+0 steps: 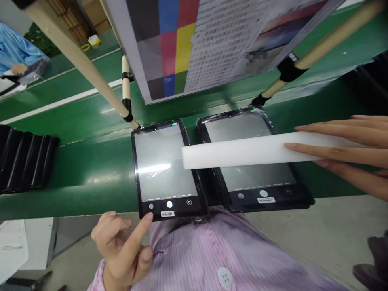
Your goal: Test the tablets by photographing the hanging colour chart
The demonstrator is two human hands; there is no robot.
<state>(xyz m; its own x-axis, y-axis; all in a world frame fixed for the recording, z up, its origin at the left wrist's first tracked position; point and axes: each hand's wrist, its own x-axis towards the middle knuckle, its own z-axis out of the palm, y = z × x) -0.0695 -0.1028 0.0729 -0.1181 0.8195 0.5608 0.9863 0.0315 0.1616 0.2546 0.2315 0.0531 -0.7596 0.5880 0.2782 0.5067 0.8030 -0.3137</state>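
Observation:
Two black tablets lie face up side by side, the left tablet (163, 161) and the right tablet (242, 129). Both screens show a camera app with a plain grey picture, and each carries a barcode label on its lower bezel. My left hand (124, 246) is empty; its index finger stretches to the left tablet's lower edge, close to the small round button, while the other fingers bend. Held in my right hand (348, 153) is a long white foam-like strip (236, 153), which crosses above the right tablet, its end over the left tablet's right edge.
A chart board (169, 48) with colour squares and printed text stands behind the tablets, between beige pipes (81, 64) with black joints. Black stacked trays (27, 157) sit at left on the green bench (87, 173). A person in a blue sleeve (21, 48) is at upper left.

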